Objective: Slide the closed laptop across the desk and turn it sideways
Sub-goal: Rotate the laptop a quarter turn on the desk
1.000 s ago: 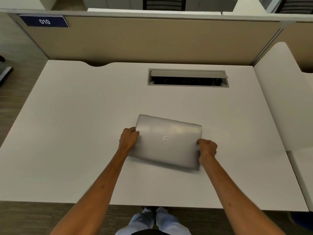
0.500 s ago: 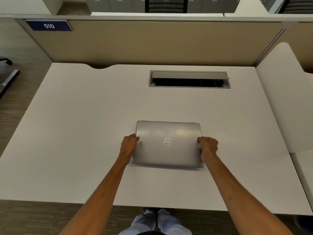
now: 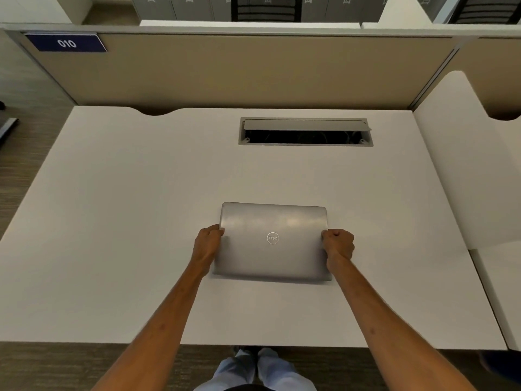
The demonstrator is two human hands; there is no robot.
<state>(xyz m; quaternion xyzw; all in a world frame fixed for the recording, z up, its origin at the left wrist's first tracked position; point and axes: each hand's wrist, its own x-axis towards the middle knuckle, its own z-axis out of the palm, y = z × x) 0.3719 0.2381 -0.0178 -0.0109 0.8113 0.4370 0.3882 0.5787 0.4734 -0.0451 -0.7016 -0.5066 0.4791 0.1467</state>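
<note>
A closed silver laptop [image 3: 273, 249] with a round logo on its lid lies flat on the white desk [image 3: 112, 221], near the middle, its long side running left to right and square to the desk's front edge. My left hand [image 3: 207, 245] grips its left edge, fingers curled over the rim. My right hand [image 3: 338, 244] grips its right edge the same way. Both forearms reach in from the bottom of the view.
An open cable hatch [image 3: 306, 132] with a grey flap is set into the desk behind the laptop. A beige partition [image 3: 253, 71] with a blue "010" label [image 3: 66, 43] closes the far side. A second white desk [image 3: 465, 165] adjoins on the right.
The laptop was skewed, its right end nearer me; it has turned counter-clockwise and now lies square to the desk. Both hands stayed on its short edges.
</note>
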